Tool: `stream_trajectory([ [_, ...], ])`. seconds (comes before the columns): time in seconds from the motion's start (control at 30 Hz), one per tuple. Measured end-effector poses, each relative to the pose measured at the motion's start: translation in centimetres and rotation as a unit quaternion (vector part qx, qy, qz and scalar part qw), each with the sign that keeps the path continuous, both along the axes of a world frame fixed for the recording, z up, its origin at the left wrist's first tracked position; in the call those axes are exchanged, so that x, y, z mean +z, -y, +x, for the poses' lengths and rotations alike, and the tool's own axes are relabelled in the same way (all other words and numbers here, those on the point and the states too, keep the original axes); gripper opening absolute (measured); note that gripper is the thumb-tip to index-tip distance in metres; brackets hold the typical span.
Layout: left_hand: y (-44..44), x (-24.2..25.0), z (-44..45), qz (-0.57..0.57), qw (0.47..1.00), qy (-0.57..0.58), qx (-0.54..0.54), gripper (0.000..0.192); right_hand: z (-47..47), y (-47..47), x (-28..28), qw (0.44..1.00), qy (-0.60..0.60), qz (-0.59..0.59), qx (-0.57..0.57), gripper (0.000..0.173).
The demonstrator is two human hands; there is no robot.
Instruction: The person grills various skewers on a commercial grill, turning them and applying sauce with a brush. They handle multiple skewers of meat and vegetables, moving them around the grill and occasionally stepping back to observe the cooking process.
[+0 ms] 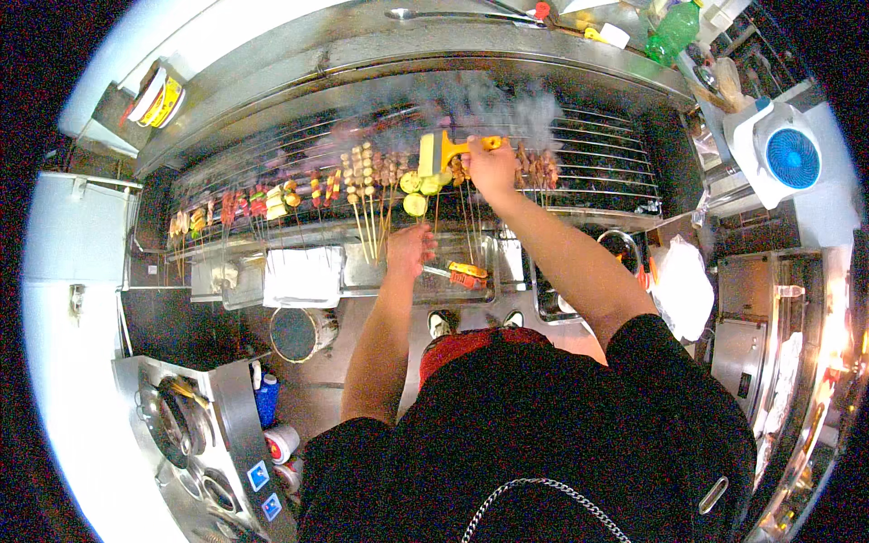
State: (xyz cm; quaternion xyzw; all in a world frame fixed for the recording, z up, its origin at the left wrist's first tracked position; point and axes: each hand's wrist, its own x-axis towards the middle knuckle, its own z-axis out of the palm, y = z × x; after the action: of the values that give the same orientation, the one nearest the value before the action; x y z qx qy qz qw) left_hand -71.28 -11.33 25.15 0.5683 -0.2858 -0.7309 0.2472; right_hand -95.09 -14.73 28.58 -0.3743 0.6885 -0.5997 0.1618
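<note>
My right hand (492, 166) grips the yellow handle of a wide flat brush (430, 155), its pale bristles over the grill's middle. Just below the bristles are skewers of round green vegetable slices (415, 204), apparently zucchini. My left hand (411, 250) is at the grill's near edge, fingers curled around the stick end of the zucchini skewers. To their left lie skewers of pale balls (367, 170) and small meat pieces (392, 170). More meat skewers (546, 170) rest right of my right hand, partly hidden by it.
Smoke (536, 112) rises from the back of the grill rack (604, 159). Colourful skewers (254, 200) line its left side. Along the front are a metal tray (441, 292) with orange-handled tools (467, 274) and a white tray (302, 282). A white fan (774, 153) stands right.
</note>
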Motion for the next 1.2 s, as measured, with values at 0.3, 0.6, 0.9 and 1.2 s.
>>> stream_trajectory([
  [0.3, -1.5, 0.6, 1.2, -0.413, 0.843, 0.333, -0.088, 0.028, -4.6, -3.7, -4.0, 0.999, 0.022, 0.021, -0.013, 0.027],
  [0.6, 2.5, 1.3, -0.5, -0.396, 0.809, 0.398, -0.174, 0.032, -0.8, -3.9, 1.4, 0.995, -0.037, -0.027, 0.091, 0.017],
  [0.9, -1.3, 2.2, 4.0, -0.435, 0.613, 0.659, -0.027, 0.077, 1.7, -0.9, 2.2, 0.987, 0.145, 0.007, 0.068, 0.015],
  [1.2, 4.0, -5.7, 6.0, -0.336, 0.669, 0.627, -0.215, 0.039, 10.0, 11.0, -0.2, 0.982, 0.077, 0.053, 0.162, 0.010],
])
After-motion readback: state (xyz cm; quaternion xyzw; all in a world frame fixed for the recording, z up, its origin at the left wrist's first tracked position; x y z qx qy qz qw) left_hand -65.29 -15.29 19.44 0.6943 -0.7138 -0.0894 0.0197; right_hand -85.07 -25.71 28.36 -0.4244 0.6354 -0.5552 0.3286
